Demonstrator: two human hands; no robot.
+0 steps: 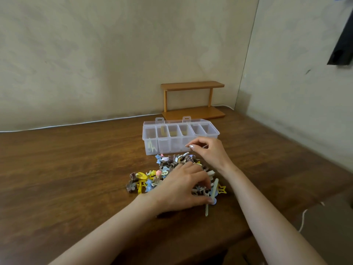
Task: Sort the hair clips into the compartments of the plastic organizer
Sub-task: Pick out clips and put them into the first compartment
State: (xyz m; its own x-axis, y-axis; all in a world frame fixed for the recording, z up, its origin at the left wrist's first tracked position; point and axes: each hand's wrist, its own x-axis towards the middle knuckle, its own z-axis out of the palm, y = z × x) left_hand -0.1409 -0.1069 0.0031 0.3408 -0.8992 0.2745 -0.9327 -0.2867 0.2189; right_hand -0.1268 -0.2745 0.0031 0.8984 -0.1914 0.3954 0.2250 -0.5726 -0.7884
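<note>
A clear plastic organizer [169,148] with several compartments stands open on the wooden table [66,169]. Its leftmost compartment holds pale yellow-green clips [152,147]. In front of it lies a mixed pile of hair clips [171,162], brown, yellow, blue and pink. My left hand [181,188] lies on the pile's right part, its fingers curled round brown clips [200,189] and its thumb against a long pale clip [214,190]. My right hand [209,152] hovers at the organizer's front right with fingers curled and fingertips together. Whether it holds anything is hidden.
A small two-tier wooden shelf [193,100] stands against the wall behind the organizer. A white cable [76,123] runs along the table's back edge. The table's right edge [286,213] falls away, and a white cord [303,219] hangs beyond it.
</note>
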